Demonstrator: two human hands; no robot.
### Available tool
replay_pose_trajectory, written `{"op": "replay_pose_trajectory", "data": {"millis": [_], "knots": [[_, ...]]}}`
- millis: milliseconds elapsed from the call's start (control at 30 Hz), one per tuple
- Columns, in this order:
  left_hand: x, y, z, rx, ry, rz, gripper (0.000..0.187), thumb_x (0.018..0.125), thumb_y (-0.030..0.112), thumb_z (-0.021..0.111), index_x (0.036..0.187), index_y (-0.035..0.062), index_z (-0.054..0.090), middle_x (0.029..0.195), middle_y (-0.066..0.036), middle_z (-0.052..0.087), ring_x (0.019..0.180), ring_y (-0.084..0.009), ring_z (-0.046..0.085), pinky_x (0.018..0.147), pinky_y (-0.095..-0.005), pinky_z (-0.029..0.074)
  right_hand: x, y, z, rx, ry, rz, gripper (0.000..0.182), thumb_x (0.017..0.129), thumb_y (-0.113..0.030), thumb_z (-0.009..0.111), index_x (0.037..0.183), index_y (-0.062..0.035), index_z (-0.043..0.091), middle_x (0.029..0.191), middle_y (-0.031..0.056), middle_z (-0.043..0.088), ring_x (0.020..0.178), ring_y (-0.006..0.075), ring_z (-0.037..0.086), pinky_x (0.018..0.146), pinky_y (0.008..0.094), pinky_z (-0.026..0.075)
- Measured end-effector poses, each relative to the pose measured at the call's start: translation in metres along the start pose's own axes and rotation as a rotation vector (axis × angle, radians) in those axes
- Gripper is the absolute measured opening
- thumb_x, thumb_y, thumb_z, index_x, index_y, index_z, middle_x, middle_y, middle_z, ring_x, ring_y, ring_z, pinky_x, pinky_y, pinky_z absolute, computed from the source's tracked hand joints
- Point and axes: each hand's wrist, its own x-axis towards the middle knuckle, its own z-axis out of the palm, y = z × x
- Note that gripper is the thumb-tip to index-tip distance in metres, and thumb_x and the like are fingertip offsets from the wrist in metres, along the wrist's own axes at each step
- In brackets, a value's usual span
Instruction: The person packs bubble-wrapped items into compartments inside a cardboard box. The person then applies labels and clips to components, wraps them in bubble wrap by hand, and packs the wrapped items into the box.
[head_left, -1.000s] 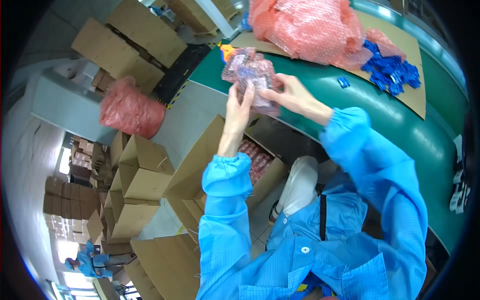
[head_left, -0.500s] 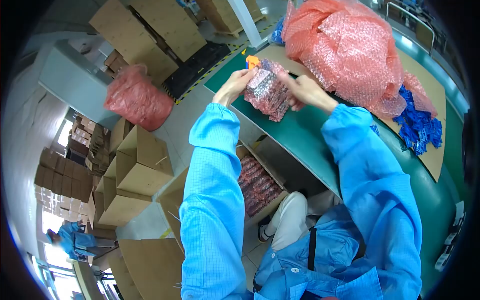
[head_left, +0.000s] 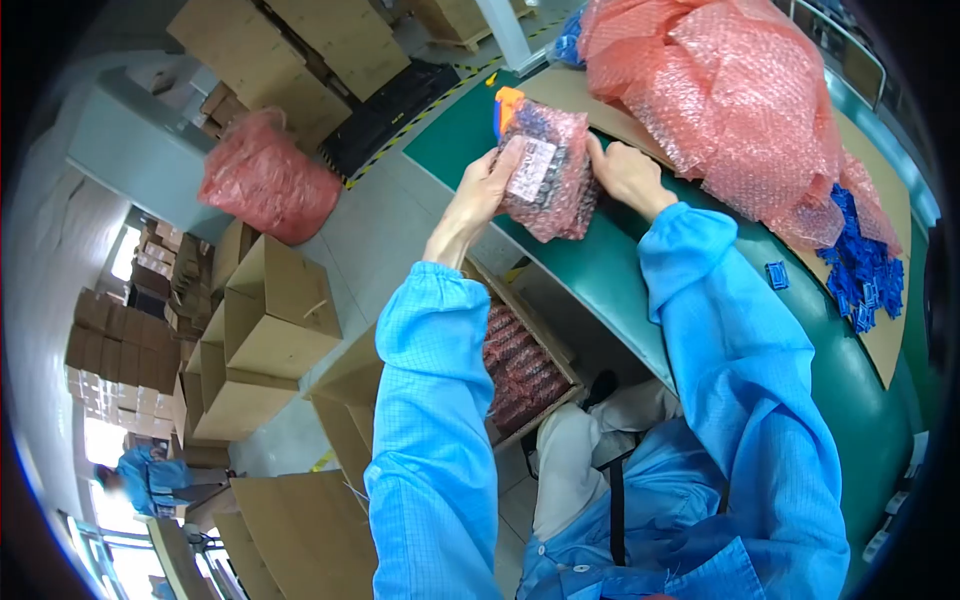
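A pink bubble-wrap package [head_left: 572, 192] with a dark item inside is held up over the near edge of the green table. A white printed label [head_left: 532, 168] lies on its upper face. My left hand [head_left: 485, 188] grips the left side, thumb beside the label. My right hand [head_left: 628, 180] is closed at the right edge, thumb against the wrap; its fingertips are partly hidden. Just beyond the package shows an orange and blue object [head_left: 508, 103], possibly a tape dispenser, partly covered by it.
Pink bubble wrap [head_left: 710, 100] is heaped on cardboard at the right, beside a pile of small blue parts [head_left: 865, 275]. One blue part [head_left: 777, 275] lies apart on the table [head_left: 720, 235]. Below, a carton [head_left: 545, 415] holds several wrapped packages. A person [head_left: 150, 480] stands far left.
The package has turned so its label faces me more squarely. My right hand has shifted from over its upper face to its right edge.
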Motion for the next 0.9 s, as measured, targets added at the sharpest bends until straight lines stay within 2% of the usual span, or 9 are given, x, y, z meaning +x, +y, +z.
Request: {"op": "replay_pose_trajectory", "data": {"millis": [200,267,300,367,600,633,733,767,900], "knots": [[-0.021,-0.017,0.011,-0.095,0.101,0.206,0.053,0.096,0.039,0.059,0.125,-0.0053,0.056,0.111,-0.007,0.064,0.097,-0.0108,0.056,0.087,-0.0256,0.045,0.032,0.015,0.042,0.217,-0.092,-0.134,0.074,0.099,-0.054,0.023,0.115,0.0091,0.057,0.125,0.0311,0.055,0.117,0.0454,0.051,0.1,0.0489,0.038],[-0.038,-0.02,0.016,-0.117,0.172,0.244,0.052,0.096,0.034,0.061,0.129,-0.0057,0.054,0.114,-0.008,0.064,0.101,-0.0109,0.057,0.089,-0.0255,0.045,0.014,0.006,0.055,0.908,-0.024,0.034,0.07,0.099,-0.054,0.033,0.109,0.0111,0.057,0.112,0.0272,0.062,0.109,0.037,0.058,0.1,0.0452,0.04],[-0.045,-0.027,0.017,-0.174,0.198,0.297,0.052,0.095,0.033,0.061,0.129,-0.0057,0.053,0.114,-0.008,0.064,0.102,-0.0107,0.056,0.09,-0.0252,0.045,-0.009,-0.01,0.039,0.915,-0.084,-0.044,0.068,0.098,-0.057,0.039,0.106,0.0097,0.054,0.096,0.0194,0.064,0.088,0.024,0.063,0.082,0.0386,0.051],[-0.064,-0.045,0.02,-0.261,0.294,0.406,0.05,0.096,0.032,0.06,0.129,-0.0057,0.054,0.114,-0.008,0.064,0.104,-0.0109,0.055,0.092,-0.0258,0.044,-0.019,-0.017,0.045,0.929,-0.119,-0.004,0.041,0.096,-0.043,0.049,0.109,-0.0061,0.062,0.085,0.0007,0.064,0.066,0.0107,0.058,0.052,0.0263,0.045],[-0.191,-0.075,-0.07,-0.426,0.607,0.284,0.05,0.098,0.042,0.054,0.114,-0.0051,0.061,0.104,-0.005,0.065,0.093,-0.0107,0.056,0.083,-0.0274,0.047,-0.068,-0.13,0.141,0.679,-0.225,-0.325,0.043,0.1,-0.045,0.04,0.101,-0.0065,0.058,0.076,0.0069,0.061,0.045,0.0158,0.055,0.034,0.0287,0.041],[-0.213,-0.083,-0.097,-0.361,0.629,0.221,0.053,0.097,0.043,0.055,0.118,-0.0058,0.059,0.108,-0.007,0.064,0.094,-0.0118,0.058,0.081,-0.0278,0.048,-0.105,-0.163,0.137,0.783,-0.49,-0.239,0.041,0.1,-0.043,0.038,0.105,-0.0066,0.057,0.084,0.0074,0.062,0.055,0.0151,0.059,0.043,0.028,0.046],[-0.27,-0.114,-0.163,-0.461,0.632,-0.04,0.054,0.099,0.039,0.053,0.127,-0.0063,0.053,0.119,-0.011,0.062,0.104,-0.0167,0.06,0.088,-0.031,0.05,-0.157,-0.205,0.237,0.861,-0.502,0.154,0.037,0.1,-0.036,0.042,0.117,-0.0059,0.055,0.11,0.0093,0.061,0.103,0.0195,0.055,0.085,0.0418,0.047],[-0.282,-0.139,-0.181,-0.466,0.64,-0.08,0.053,0.099,0.038,0.053,0.129,-0.0057,0.052,0.121,-0.011,0.061,0.106,-0.0176,0.06,0.09,-0.0318,0.05,-0.15,-0.181,0.303,1.056,-0.79,0.102,0.077,0.094,-0.053,0.049,0.138,0.0095,0.032,0.137,0.0261,0.045,0.126,0.0306,0.044,0.105,0.0409,0.036],[-0.319,-0.257,-0.212,-0.55,0.631,-0.363,0.053,0.097,0.039,0.056,0.131,-0.0018,0.052,0.125,-0.01,0.06,0.11,-0.0199,0.06,0.093,-0.0355,0.05,-0.228,-0.146,0.411,1.146,-0.974,0.665,0.074,0.095,-0.056,0.045,0.144,-0.003,0.031,0.141,0.0231,0.042,0.122,0.0367,0.049,0.095,0.0576,0.044]]}}
